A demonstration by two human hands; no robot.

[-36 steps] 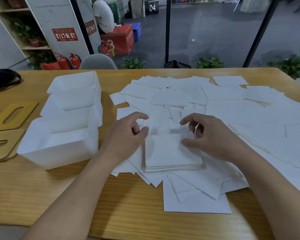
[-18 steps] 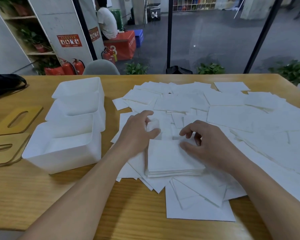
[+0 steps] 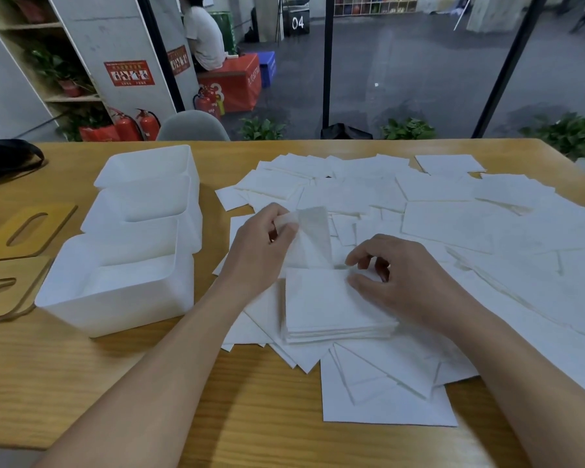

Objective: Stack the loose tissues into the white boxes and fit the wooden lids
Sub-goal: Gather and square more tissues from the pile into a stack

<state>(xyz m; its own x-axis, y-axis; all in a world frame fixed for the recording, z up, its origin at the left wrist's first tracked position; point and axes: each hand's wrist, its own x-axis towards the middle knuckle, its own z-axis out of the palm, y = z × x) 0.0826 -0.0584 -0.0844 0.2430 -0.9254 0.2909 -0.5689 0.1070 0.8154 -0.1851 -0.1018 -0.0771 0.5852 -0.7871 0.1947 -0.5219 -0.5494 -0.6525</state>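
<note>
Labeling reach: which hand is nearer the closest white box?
Left. The left hand, pinching a tissue, is just right of the nearest white box. The right hand is farther right, across the tissue stack.

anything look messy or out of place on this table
Nothing is damaged, but loose tissues lie scattered and overlapping at all angles across the right of the table; only one neat stack stands squared. The wooden lids lie off to the left, none fitted on the white boxes. The left hand holds one tissue lifted.
</note>
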